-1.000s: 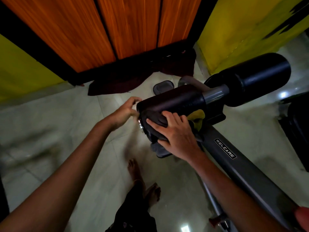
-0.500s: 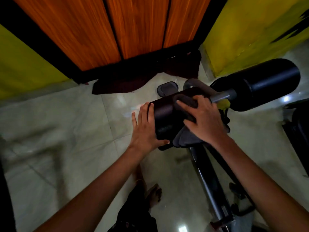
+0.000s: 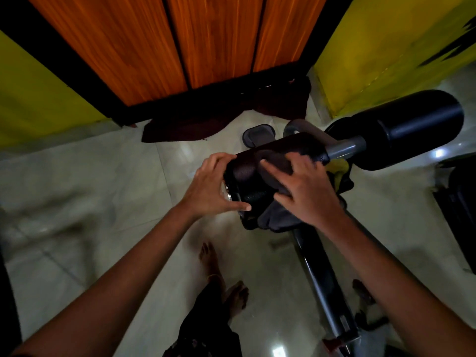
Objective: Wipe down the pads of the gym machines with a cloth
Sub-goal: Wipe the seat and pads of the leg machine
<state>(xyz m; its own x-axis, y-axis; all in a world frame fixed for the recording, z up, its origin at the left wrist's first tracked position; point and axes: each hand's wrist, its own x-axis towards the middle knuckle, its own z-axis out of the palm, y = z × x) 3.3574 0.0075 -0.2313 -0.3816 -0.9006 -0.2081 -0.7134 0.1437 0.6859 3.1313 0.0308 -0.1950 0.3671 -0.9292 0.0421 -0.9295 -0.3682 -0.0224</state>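
So the right hand (image 3: 306, 191) was spread flat on top of a dark grey cloth (image 3: 275, 171), fingers pretty much straight, pressing it down onto the near roller pad (image 3: 247, 181). The cloth was draped over the top of that pad and hung off its lower side in a bunch. The left hand (image 3: 211, 186) was cupped around the pad's left end, fingers curled over the top edge and thumb hooked under the bottom, so it had a proper grip on the thing.

The pad itself was a black textured foam roller on a grey metal bar (image 3: 345, 148). On the far end of that same bar, off to the pad's right, sat a second black roller (image 3: 412, 127), smoother looking. Something yellow (image 3: 337, 166) was tucked between the two, just past the right hand's fingers; couldn't tell what it was.

Below the pad the machine's dark frame (image 3: 322, 279) ran down toward the camera. Bare feet (image 3: 224, 276) stood on the pale tiled floor (image 3: 103, 202) left of that frame. Behind the pad there was an orange wood-panel door (image 3: 206, 39) with a dark mat (image 3: 195, 124) at its foot.
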